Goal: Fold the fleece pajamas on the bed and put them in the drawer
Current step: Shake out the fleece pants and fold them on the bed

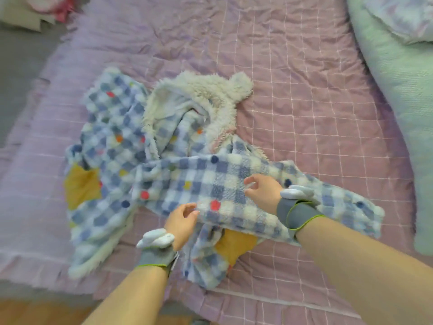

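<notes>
Two hands at the near edge of the fleece pajamas

The blue-and-white checked fleece pajamas [187, 174] lie rumpled on the pink quilted bed [304, 90], white fluffy hood [206, 95] at their far end. Both bare forearms reach in from the pajamas' near side. The left hand [181, 221] sits at the pajamas' near hem, palm turned inward, thumb and fingertips pinching the edge. The right hand [263, 191] rests on top of the pajamas' sleeve part, fingers curled like a claw; whether they grip the fleece cannot be told.
</notes>
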Demonstrator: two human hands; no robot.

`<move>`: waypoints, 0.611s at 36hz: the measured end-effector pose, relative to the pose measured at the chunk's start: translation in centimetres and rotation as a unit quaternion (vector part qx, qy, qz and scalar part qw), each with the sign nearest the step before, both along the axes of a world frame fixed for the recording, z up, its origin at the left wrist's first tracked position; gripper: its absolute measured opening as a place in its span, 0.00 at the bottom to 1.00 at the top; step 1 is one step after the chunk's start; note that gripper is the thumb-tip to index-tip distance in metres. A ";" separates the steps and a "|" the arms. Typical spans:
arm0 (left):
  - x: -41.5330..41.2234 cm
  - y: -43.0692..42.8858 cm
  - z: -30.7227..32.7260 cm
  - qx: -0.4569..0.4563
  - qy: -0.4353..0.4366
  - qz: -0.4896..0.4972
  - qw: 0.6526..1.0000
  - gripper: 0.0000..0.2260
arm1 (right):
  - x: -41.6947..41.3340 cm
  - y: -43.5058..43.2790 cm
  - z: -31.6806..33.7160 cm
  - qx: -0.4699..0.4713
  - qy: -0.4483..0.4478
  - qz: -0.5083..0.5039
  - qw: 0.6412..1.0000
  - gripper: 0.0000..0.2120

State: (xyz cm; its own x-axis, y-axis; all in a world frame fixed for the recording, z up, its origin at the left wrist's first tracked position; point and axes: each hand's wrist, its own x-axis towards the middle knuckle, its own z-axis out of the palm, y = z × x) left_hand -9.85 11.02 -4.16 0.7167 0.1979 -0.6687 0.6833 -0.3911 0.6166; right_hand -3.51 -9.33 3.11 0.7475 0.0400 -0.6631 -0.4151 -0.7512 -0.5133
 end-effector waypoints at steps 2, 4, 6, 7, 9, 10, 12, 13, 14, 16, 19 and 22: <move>0.3 3.3 -2.5 -0.027 0.019 0.056 0.998 0.13 | 0.5 4.0 -2.7 -0.002 -0.002 0.010 1.000 0.16; 0.5 6.3 -5.1 -0.049 0.033 0.103 0.993 0.14 | 0.9 7.5 -5.8 0.001 0.004 0.016 1.000 0.16; 0.5 8.1 -7.4 -0.087 0.047 0.162 0.982 0.14 | 0.8 9.2 -8.1 -0.017 0.000 0.055 0.998 0.18; 0.5 9.0 -8.7 -0.104 0.053 0.188 0.975 0.14 | 0.8 10.0 -9.9 -0.044 -0.010 0.077 0.996 0.21; 0.9 10.6 -11.7 -0.126 0.064 0.229 0.963 0.14 | 0.6 11.3 -13.0 -0.119 -0.036 0.120 0.985 0.26; 1.0 11.2 -13.5 -0.140 0.069 0.248 0.956 0.15 | 0.4 12.0 -14.6 -0.152 -0.038 0.135 0.978 0.29; 1.1 11.7 -16.1 -0.154 0.079 0.280 0.944 0.16 | -0.3 12.6 -17.3 -0.189 -0.020 0.154 0.970 0.33; 1.3 11.5 -16.0 -0.161 0.087 0.294 0.938 0.16 | -0.7 12.3 -17.5 -0.194 -0.014 0.158 0.968 0.34; 1.4 11.6 -17.6 -0.176 0.093 0.313 0.929 0.15 | -1.0 12.7 -19.4 -0.202 -0.013 0.171 0.964 0.35; 1.7 11.6 -19.0 -0.203 0.099 0.339 0.913 0.08 | -1.5 12.8 -21.0 -0.213 -0.016 0.186 0.959 0.34; 2.5 11.6 -21.5 -0.255 0.099 0.393 0.878 0.09 | -2.0 13.0 -23.3 -0.224 -0.021 0.201 0.954 0.33; 3.4 11.6 -23.3 -0.296 0.094 0.451 0.837 0.10 | -2.2 13.3 -24.9 -0.228 -0.037 0.195 0.953 0.33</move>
State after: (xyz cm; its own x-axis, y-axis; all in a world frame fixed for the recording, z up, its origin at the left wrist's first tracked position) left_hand -6.46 22.65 -27.50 0.3256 0.1960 -0.9250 0.6418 0.6726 0.3685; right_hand -5.71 3.94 -21.76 0.7801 0.0448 -0.6240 -0.0335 -0.9930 -0.1132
